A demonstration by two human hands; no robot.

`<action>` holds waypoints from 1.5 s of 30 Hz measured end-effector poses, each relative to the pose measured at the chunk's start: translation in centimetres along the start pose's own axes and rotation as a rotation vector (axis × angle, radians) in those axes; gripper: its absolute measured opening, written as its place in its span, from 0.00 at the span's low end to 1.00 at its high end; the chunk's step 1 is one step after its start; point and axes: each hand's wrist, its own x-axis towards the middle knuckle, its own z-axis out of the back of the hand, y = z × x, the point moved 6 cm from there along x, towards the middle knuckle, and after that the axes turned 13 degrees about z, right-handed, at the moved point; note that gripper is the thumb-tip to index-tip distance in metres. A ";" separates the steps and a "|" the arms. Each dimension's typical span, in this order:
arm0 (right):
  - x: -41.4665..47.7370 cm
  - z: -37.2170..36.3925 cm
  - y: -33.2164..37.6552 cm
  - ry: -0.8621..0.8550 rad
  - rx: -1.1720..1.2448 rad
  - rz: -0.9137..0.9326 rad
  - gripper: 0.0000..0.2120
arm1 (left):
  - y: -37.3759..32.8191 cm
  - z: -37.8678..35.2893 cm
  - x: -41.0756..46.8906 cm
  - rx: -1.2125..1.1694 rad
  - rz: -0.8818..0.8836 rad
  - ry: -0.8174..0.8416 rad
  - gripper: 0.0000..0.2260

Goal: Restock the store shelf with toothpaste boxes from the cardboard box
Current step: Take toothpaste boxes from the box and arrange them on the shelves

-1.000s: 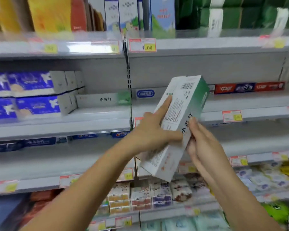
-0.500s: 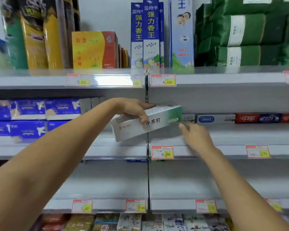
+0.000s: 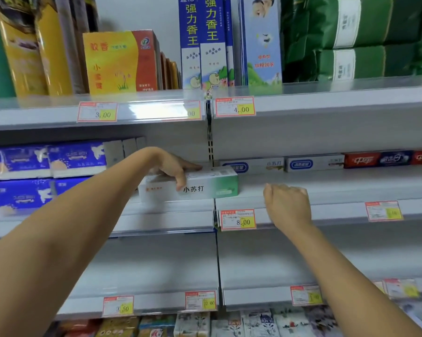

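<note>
A white and green toothpaste box (image 3: 205,188) lies lengthwise on the middle shelf (image 3: 326,190), near the upright divider. My left hand (image 3: 173,166) grips it from above, fingers on its top and thumb down its front face. My right hand (image 3: 286,203) hovers to the right of the box, fingers curled, holding nothing and apart from it. The cardboard box is out of view.
Further toothpaste boxes (image 3: 312,162) line the back of the same shelf, white ones then red ones (image 3: 385,158). Blue tissue packs (image 3: 47,171) fill the left bay. Tall boxes (image 3: 200,42) and green packs (image 3: 355,37) stand on the shelf above. Price tags (image 3: 238,219) mark the edges.
The left hand has carried the box up from a tilted hold and laid it level on the middle shelf. The right hand has let go and drawn back to the right, curling.
</note>
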 end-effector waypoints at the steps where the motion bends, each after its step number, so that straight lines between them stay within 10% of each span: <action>1: 0.0 -0.1 0.0 -0.009 -0.012 0.006 0.25 | 0.5 0.1 0.0 0.031 0.024 0.004 0.45; 8: 0.1 -0.7 -0.2 0.048 -0.051 -0.011 0.21 | 3.8 0.0 -0.1 0.316 0.121 -0.253 0.45; 23: 0.0 -0.6 -0.1 0.022 0.066 -0.003 0.28 | 3.9 -1.6 0.4 0.104 0.055 -0.607 0.28; 29: -3.2 3.6 -1.0 -0.356 0.625 0.017 0.11 | -4.3 -9.2 -9.7 -0.435 -0.566 -0.943 0.16; 33: -10.9 4.6 -2.1 -0.311 0.659 0.026 0.19 | -8.7 -19.4 -11.7 -0.618 -0.807 -0.686 0.11; 39: -28.5 -2.6 -7.9 0.303 0.517 -0.204 0.28 | -14.1 -37.7 -6.2 -0.601 -0.594 -0.158 0.19; 45: -48.4 -8.5 -14.1 0.946 0.507 -0.680 0.06 | -17.8 -52.2 -1.4 -0.601 -0.284 0.207 0.15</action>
